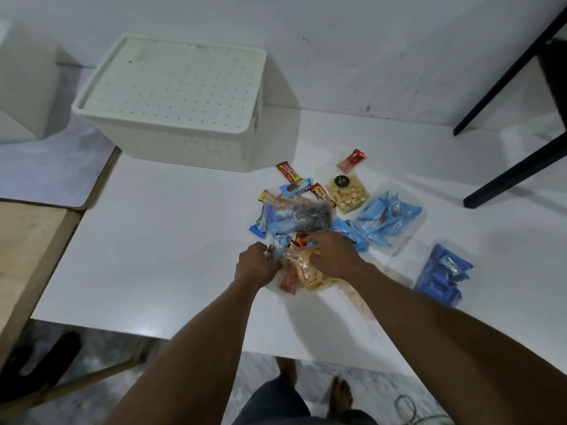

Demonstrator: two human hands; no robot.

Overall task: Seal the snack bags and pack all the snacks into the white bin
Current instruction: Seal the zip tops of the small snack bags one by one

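A white bin (196, 148) with its perforated lid on stands at the back left of the white table (153, 256). A heap of snacks lies right of it: small wrapped bars (288, 171), a clear bag of nuts (348, 191), a clear bag of light-blue packets (389, 216), a dark-blue packet bag (443, 274) and a clear bag of mixed snacks (303, 216). Both hands grip the top of a clear bag holding orange and red snacks (302, 273): my left hand (256, 265) on its left side, my right hand (334, 256) on its right.
A wooden table (27, 256) adjoins on the left. Black chair legs (515, 167) stand at the far right against the white wall. A pale box (27, 81) sits at the far left. My feet and a cable show below the table's front edge.
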